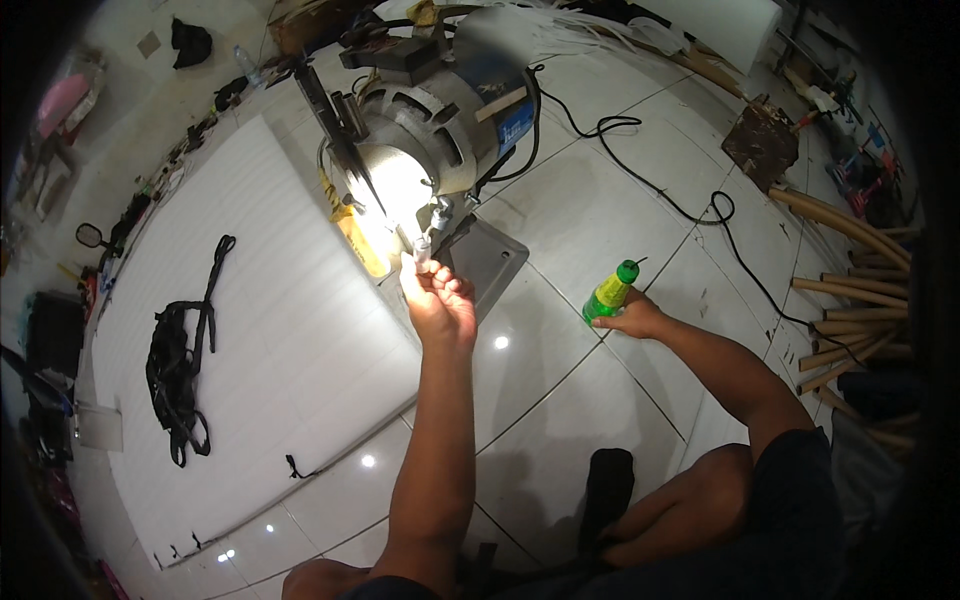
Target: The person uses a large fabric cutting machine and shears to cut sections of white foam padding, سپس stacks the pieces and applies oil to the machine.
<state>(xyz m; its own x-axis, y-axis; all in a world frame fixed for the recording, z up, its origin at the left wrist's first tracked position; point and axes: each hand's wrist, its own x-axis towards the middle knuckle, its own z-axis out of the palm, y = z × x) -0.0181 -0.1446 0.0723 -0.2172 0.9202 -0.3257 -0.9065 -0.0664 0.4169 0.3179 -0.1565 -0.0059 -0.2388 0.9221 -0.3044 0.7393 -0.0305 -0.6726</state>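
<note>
My left hand (pixel 440 308) reaches up to a bulky electric machine (pixel 425 125) with a slotted grey motor housing and a metal base plate (pixel 500 262). Its thumb and fingers are closed on a small silvery cylindrical part (pixel 422 247) at the machine's near side. Glare there hides whether that part is attached. To the right, my right hand (pixel 635 317) is wrapped around a green bottle (pixel 610 293) with a yellow label and a thin spout on its cap. The bottle leans slightly, close above the tiled floor.
A white foam sheet (pixel 290 370) covers the floor on the left, with a black strap (pixel 180 370) on it. A black cable (pixel 680 205) loops across the tiles (pixel 560 400). Cardboard tubes (pixel 860 290) are stacked at the right, near a dark brown block (pixel 760 143).
</note>
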